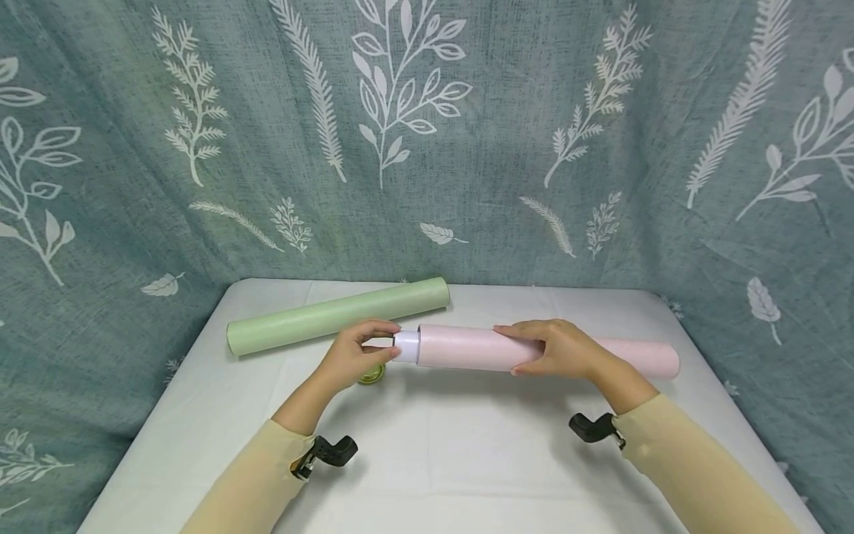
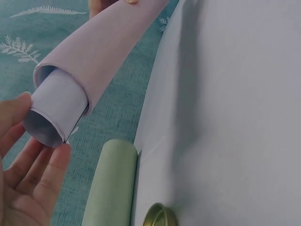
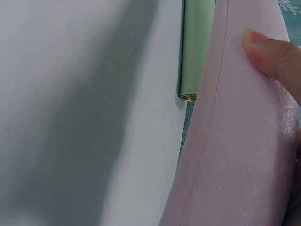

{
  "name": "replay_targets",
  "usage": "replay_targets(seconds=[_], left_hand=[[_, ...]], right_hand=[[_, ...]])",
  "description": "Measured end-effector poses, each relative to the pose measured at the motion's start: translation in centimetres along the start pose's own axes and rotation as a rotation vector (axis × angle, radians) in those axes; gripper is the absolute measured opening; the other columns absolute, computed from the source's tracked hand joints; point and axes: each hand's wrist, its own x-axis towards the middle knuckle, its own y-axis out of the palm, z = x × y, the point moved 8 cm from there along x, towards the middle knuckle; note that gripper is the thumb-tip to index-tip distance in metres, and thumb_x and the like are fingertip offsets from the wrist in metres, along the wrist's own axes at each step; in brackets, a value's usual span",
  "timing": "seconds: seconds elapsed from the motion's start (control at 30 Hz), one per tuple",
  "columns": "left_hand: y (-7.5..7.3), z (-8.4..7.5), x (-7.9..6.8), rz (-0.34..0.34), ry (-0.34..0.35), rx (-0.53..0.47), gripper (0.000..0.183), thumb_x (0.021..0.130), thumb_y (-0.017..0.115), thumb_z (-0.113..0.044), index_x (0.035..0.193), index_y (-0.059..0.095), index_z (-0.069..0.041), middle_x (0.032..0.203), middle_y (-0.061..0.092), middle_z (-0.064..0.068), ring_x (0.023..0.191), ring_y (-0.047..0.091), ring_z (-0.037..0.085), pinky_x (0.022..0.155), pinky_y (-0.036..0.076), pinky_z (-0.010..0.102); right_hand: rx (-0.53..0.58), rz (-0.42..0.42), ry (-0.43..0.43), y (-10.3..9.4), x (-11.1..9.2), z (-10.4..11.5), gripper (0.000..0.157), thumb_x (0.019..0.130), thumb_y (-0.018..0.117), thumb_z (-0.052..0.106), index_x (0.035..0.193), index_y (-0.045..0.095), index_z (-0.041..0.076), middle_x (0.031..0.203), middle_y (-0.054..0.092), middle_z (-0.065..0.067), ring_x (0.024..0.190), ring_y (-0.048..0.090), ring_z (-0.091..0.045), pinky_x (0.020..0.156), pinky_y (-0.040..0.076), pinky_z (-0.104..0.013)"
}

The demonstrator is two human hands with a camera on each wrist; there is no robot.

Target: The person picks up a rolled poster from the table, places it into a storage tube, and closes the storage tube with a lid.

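Observation:
A pink cardboard tube (image 1: 460, 348) is held level above the table, and my right hand (image 1: 567, 352) grips it around its middle. Out of its open left end sticks a short length of rolled white paper (image 2: 61, 101). My left hand (image 1: 353, 356) pinches that roll's outer end between thumb and fingers. In the left wrist view the roll is hollow and sits loosely inside the wider tube. The right wrist view has my thumb (image 3: 270, 52) lying along the pink wall. How far the roll reaches inside is hidden.
A green tube (image 1: 333, 315) lies slantwise at the back left of the white table (image 1: 454, 452). Below my left hand is a round gold cap (image 1: 371, 375), partly covered in the head view. A blue-green leaf-patterned curtain (image 1: 494, 215) hangs behind the table and along both sides.

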Motion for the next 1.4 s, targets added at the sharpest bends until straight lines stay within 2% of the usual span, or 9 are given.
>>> replay_targets(seconds=[0.1, 0.37, 0.8, 0.97, 1.2, 1.4], left_hand=[[0.6, 0.2, 0.1, 0.008, -0.012, -0.037, 0.035, 0.089, 0.077, -0.008, 0.122, 0.068, -0.002, 0.127, 0.062, 0.016, 0.118, 0.059, 0.04, 0.087, 0.057, 0.032], [1.7, 0.5, 0.2, 0.04, 0.005, -0.118, 0.038, 0.087, 0.075, 0.004, 0.123, 0.064, 0.006, 0.134, 0.054, 0.019, 0.123, 0.056, 0.038, 0.092, 0.055, 0.033], [2.9, 0.4, 0.3, 0.04, 0.007, -0.156, 0.039, 0.087, 0.074, 0.005, 0.124, 0.062, 0.008, 0.127, 0.056, 0.024, 0.119, 0.057, 0.047, 0.09, 0.056, 0.033], [3.4, 0.6, 0.3, 0.048, 0.004, -0.124, 0.036, 0.089, 0.073, 0.003, 0.124, 0.063, 0.005, 0.127, 0.058, 0.021, 0.117, 0.059, 0.044, 0.091, 0.056, 0.032], [3.7, 0.4, 0.4, 0.05, 0.047, -0.04, 0.034, 0.09, 0.073, 0.002, 0.123, 0.064, 0.003, 0.124, 0.062, 0.018, 0.116, 0.062, 0.035, 0.094, 0.055, 0.037], [3.7, 1.0, 0.4, 0.052, 0.017, -0.021, 0.035, 0.09, 0.072, 0.001, 0.124, 0.064, 0.0, 0.122, 0.064, 0.018, 0.113, 0.064, 0.034, 0.093, 0.055, 0.04]], right_hand=[[0.006, 0.003, 0.0, 0.0, -0.1, 0.0, 0.072, 0.076, 0.086, 0.046, 0.142, 0.06, 0.031, 0.133, 0.065, 0.003, 0.12, 0.062, -0.021, 0.093, 0.052, -0.043], [0.012, 0.005, 0.0, 0.0, -0.2, -0.1, 0.071, 0.076, 0.088, 0.044, 0.14, 0.061, 0.03, 0.132, 0.066, 0.003, 0.119, 0.063, -0.02, 0.091, 0.052, -0.042], [-0.003, 0.007, -0.02, 0.0, 0.0, 0.4, 0.071, 0.075, 0.088, 0.044, 0.14, 0.061, 0.03, 0.132, 0.066, 0.005, 0.116, 0.064, -0.019, 0.089, 0.053, -0.041], [-0.009, 0.006, -0.024, 0.1, 0.1, 0.3, 0.071, 0.076, 0.087, 0.045, 0.14, 0.061, 0.03, 0.132, 0.066, 0.005, 0.116, 0.064, -0.019, 0.088, 0.053, -0.041], [-0.005, 0.004, -0.025, 0.2, -0.1, 0.1, 0.071, 0.076, 0.088, 0.044, 0.14, 0.062, 0.03, 0.131, 0.066, 0.004, 0.116, 0.064, -0.019, 0.088, 0.054, -0.041], [-0.004, 0.003, -0.023, 0.4, -0.1, 0.2, 0.07, 0.076, 0.087, 0.044, 0.14, 0.062, 0.03, 0.132, 0.066, 0.005, 0.116, 0.064, -0.02, 0.088, 0.053, -0.041]])
